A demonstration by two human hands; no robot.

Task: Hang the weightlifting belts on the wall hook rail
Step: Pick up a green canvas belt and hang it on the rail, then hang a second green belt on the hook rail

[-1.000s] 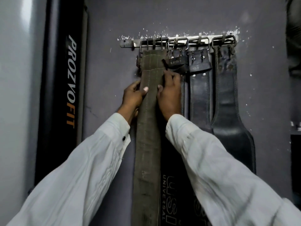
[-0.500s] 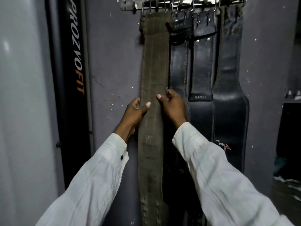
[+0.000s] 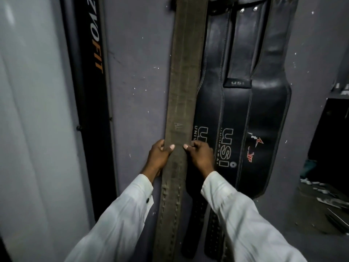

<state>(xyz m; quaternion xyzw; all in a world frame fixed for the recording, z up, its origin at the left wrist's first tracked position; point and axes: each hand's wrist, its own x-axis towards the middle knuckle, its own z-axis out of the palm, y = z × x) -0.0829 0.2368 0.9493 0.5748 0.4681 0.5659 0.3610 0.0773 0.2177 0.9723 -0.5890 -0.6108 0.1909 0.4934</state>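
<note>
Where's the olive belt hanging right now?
Head view, centre: the olive belt hangs flat on the grey wall, left of the black belts, with the left hand and right hand gripping its edges.

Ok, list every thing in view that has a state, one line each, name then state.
Olive belt: hanging flat against the wall, both edges gripped.
Left hand: closed on the olive belt's left edge, thumb across its face.
Right hand: closed on the olive belt's right edge.
Black USI belts: hanging, overlapping, untouched except where the right hand lies over them.
Rightmost black belt: hanging, untouched.
Hook rail: out of frame.
</note>
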